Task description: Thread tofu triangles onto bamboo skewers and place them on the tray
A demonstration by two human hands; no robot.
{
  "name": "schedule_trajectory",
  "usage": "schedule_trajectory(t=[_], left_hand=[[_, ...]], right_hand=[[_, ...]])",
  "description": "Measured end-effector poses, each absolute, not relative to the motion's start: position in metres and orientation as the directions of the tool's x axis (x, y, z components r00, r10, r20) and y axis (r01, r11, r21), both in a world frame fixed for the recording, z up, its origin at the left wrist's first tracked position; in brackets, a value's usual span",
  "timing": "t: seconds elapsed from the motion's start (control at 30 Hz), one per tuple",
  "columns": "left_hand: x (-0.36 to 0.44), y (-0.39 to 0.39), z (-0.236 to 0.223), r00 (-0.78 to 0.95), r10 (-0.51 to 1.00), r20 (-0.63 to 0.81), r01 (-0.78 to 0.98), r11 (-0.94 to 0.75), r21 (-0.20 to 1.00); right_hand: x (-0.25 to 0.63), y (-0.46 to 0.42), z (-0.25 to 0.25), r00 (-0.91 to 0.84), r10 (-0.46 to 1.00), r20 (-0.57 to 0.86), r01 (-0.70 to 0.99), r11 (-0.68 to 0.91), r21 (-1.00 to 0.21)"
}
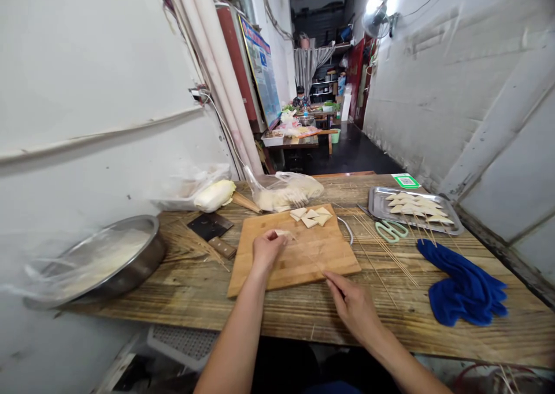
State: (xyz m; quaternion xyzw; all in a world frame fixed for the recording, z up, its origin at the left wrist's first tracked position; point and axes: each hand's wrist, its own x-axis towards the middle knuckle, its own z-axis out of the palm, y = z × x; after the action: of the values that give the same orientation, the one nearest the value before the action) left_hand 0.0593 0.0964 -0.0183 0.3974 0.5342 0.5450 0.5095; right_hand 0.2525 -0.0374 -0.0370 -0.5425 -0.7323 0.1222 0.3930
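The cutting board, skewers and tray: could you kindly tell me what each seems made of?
Cutting board: probably bamboo or wood, judging by its smooth, tan, slightly streaked surface.
Skewers: likely bamboo or wood, being straight, slender and straw-coloured; finish too small to tell.
Tray: apparently stainless steel, with a silvery, reflective finish.

Left hand [267,248] pinching a white piece [285,233], right hand [350,300] a thin skewer [309,257], over a board [342,259].
More pieces [322,218] lie toward the board's far edge; left, a cleaver [209,227] and basin [145,261]; behind, cabbage [214,196] and a bag [284,194]; right, scissors [391,230], loose skewers [387,251], a loaded tray [378,210] and blue cloth [470,293]. Farther back, a person [300,100] at another table [300,142].
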Motion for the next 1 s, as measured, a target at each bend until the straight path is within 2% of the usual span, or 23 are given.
schedule_trajectory(t=[0.07,0.13,0.27,0.4,0.67,0.8,0.9,1.0], left_hand=[[0.059,0.097,-0.018,-0.110,0.966,-0.234,-0.297,0.193,0.935],[0.060,0.097,-0.021,-0.012,0.931,-0.364,-0.463,0.318,0.827],[0.063,0.101,-0.032,0.037,0.880,-0.474,-0.598,0.400,0.695],[0.063,0.106,-0.035,0.048,0.856,-0.515,-0.625,0.428,0.653],[0.064,0.106,-0.031,0.013,0.842,-0.539,-0.618,0.430,0.658],[0.064,0.105,-0.031,0.024,0.841,-0.540,-0.636,0.429,0.641],[0.063,0.106,-0.032,0.042,0.845,-0.533,-0.654,0.427,0.625],[0.062,0.107,-0.032,0.043,0.843,-0.536,-0.657,0.428,0.621]], right_hand=[[0.250,-0.039,-0.037,-0.095,0.893,0.441,0.701,0.374,-0.607],[0.247,-0.040,-0.038,-0.109,0.895,0.433,0.708,0.376,-0.598],[0.243,-0.041,-0.041,-0.174,0.904,0.392,0.716,0.389,-0.580],[0.241,-0.042,-0.044,-0.199,0.920,0.338,0.720,0.371,-0.586],[0.235,-0.039,-0.061,-0.160,0.931,0.327,0.724,0.336,-0.602],[0.240,-0.040,-0.047,-0.100,0.890,0.445,0.650,0.397,-0.648],[0.255,-0.036,-0.018,-0.038,0.823,0.567,0.663,0.445,-0.602],[0.273,-0.028,0.008,-0.020,0.803,0.596,0.655,0.461,-0.599]])
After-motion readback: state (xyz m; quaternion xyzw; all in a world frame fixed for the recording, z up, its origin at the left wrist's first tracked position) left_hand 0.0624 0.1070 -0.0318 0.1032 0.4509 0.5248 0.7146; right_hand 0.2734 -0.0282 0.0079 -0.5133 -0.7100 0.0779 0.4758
